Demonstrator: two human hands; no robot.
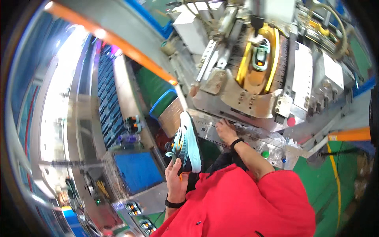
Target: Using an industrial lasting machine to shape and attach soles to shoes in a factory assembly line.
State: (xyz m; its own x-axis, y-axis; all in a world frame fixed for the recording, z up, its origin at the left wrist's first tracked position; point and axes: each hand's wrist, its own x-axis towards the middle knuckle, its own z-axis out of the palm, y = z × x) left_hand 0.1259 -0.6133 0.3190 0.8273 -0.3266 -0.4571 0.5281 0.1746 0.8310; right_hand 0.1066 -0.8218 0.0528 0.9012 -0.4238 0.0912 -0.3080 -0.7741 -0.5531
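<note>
My left hand (176, 183) is closed around the heel end of a sneaker (192, 144), black and pale blue with orange touches. The sneaker is tipped on its side, toe pointing away from me, its pale sole facing right. On the metal front ledge (252, 136) of a machine rests my right hand (226, 131), fingers loosely bent and seemingly holding nothing. Beyond it, a similar sneaker (260, 57) sits in the machine between two yellow side pads (272, 59), under a dark vertical rod (257, 21).
Green (265, 154) and blue (284, 160) buttons sit on the ledge, near crumpled clear plastic (274, 140). To the left run a blue textured conveyor belt (110, 98) and a blue panel (138, 170). More shoes (133, 207) lie lower left. An orange bar (118, 47) slants overhead.
</note>
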